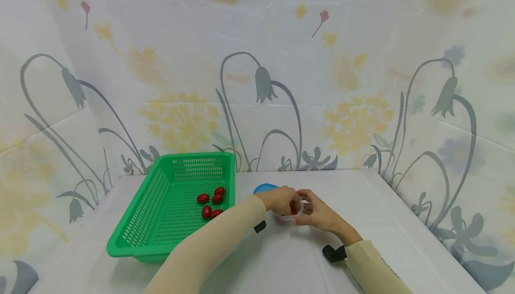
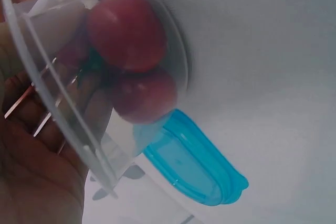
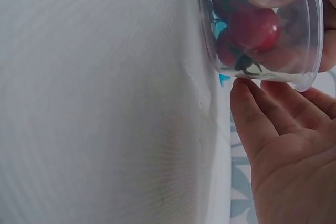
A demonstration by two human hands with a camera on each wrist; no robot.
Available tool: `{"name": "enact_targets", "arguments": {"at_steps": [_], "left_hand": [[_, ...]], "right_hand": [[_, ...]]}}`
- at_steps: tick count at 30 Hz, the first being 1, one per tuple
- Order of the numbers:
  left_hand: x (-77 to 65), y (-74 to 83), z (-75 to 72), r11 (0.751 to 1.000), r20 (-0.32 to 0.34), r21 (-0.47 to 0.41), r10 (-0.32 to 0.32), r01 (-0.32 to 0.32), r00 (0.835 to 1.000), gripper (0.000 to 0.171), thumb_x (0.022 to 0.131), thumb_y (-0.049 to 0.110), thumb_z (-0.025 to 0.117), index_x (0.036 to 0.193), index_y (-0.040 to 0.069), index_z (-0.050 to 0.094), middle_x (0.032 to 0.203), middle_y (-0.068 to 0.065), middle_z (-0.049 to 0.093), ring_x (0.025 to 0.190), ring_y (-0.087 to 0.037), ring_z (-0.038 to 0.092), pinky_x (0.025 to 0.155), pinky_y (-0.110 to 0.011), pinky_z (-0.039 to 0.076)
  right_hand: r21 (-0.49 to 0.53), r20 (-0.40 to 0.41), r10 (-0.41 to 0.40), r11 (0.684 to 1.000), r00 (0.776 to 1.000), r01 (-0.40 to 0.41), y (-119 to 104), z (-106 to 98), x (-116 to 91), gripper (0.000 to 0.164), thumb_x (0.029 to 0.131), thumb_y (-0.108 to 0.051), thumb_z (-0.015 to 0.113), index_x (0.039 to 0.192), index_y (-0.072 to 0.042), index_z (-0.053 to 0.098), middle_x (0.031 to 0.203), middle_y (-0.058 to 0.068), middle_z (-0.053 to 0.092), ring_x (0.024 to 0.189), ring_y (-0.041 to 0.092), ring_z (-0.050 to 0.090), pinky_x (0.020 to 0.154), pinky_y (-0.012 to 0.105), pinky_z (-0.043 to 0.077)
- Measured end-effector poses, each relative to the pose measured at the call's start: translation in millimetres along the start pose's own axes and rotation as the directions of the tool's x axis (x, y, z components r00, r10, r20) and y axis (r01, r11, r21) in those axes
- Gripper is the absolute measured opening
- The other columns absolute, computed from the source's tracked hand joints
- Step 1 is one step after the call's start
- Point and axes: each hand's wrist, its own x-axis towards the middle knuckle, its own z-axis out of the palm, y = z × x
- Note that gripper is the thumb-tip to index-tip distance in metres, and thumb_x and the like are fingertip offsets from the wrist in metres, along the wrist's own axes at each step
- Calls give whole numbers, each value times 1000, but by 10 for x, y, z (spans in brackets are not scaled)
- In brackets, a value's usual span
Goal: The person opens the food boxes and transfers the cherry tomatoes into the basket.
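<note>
In the head view, my left hand (image 1: 281, 199) reaches over the rim of a small clear plastic container (image 1: 286, 217), with its fingers down inside. The right wrist view shows its fingertips on both sides of a cherry tomato (image 3: 254, 28) in the container. My right hand (image 1: 321, 216) holds the container from the right, thumb on the near side and fingers on the far side. Through the wall, the left wrist view shows red cherry tomatoes (image 2: 127, 32) with green stems near the bottom. Right behind the container lies a blue lid (image 1: 265, 187), partly hidden by my left hand.
To the left stands a green plastic basket (image 1: 170, 200) with several cherry tomatoes (image 1: 206, 212) along its right side. My left forearm passes over the basket's near right corner. A white cloth (image 1: 297, 267) covers the table, and a flower-patterned curtain (image 1: 257, 124) rises behind it.
</note>
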Motion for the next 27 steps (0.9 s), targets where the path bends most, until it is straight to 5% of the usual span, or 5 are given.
{"name": "enact_targets", "arguments": {"at_steps": [13, 19, 27], "left_hand": [[-64, -61, -160, 998, -61, -58, -23, 20, 998, 17, 79, 6, 76, 94, 14, 71, 84, 7, 62, 78, -8, 56, 69, -19, 49], [-250, -22, -364, 999, -99, -48, -31, 26, 995, 17, 83, 10, 74, 98, 13, 68, 87, 6, 60, 80, -10, 56, 70, -19, 50], [-594, -137, -644, 999, -191, -7, 46, -48, 981, 17, 86, 13, 71, 102, 13, 66, 95, 4, 61, 87, -12, 55, 73, -18, 50]], "right_hand": [[16, 10, -4, 1000, 1000, 4, 1, 15, 13, 80, 77, -23, 80, 139, -10, 32, 144, 13, 37, 130, 37, 42, 102, 46, 40], [14, -5, 0, 1000, 1000, 0, 20, 19, 19, 80, 77, -24, 80, 138, -8, 32, 143, 13, 38, 129, 36, 43, 103, 46, 39], [6, -3, 5, 1000, 1000, -5, 10, 32, 29, 84, 77, -23, 80, 141, -5, 29, 144, 17, 39, 130, 37, 43, 104, 48, 37]]}}
